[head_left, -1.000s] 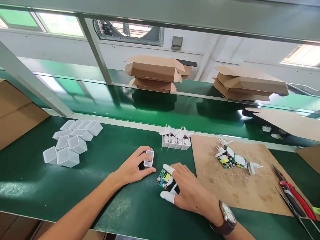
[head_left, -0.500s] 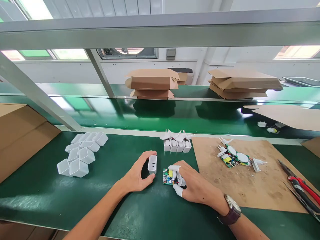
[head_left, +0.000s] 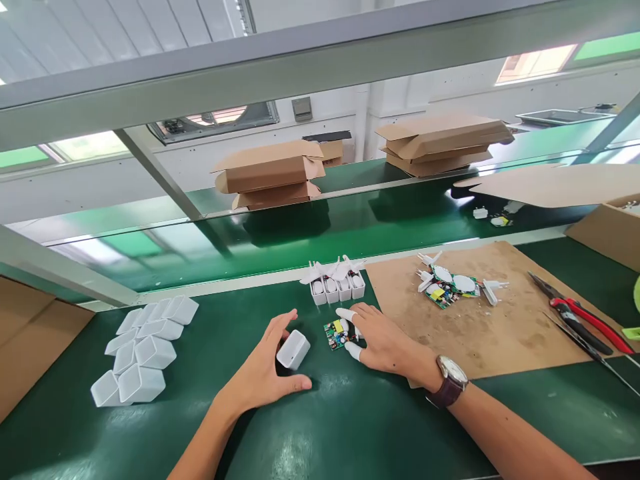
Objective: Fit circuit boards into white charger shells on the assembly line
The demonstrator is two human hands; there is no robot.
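Between the hands, the white housing (head_left: 296,348) is now lying turned, its slotted face no longer pointing up at the viewer as it was half a second ago. The left hand (head_left: 260,373) is spreading wider, its thumb now standing apart on the near side and its fingers reaching past the far side; it is not gripping the housing, and whether the palm is touching it I cannot tell. The right hand (head_left: 383,340) is still pinching the circuit board (head_left: 336,335) between thumb and forefinger, both wearing white finger covers (head_left: 353,351), with its other fingers folding behind. The board is staying just beside the housing, above the green worktop (head_left: 350,420). The view itself is tilting, so the overhead beam (head_left: 310,73) is running at a slant.

Among the containers, a cluster of white shells (head_left: 150,383) is lying at the left, several showing open mouths. Behind the hands, a row of four cases (head_left: 345,291) is standing together, each holding a rounded white part, with pronged white pieces sticking out on top. At the far right, a cardboard box (head_left: 603,233) is holding small items too indistinct to name. Other circuit boards (head_left: 464,285) are resting on a brown sheet (head_left: 475,340), near red-and-black pliers (head_left: 580,325).
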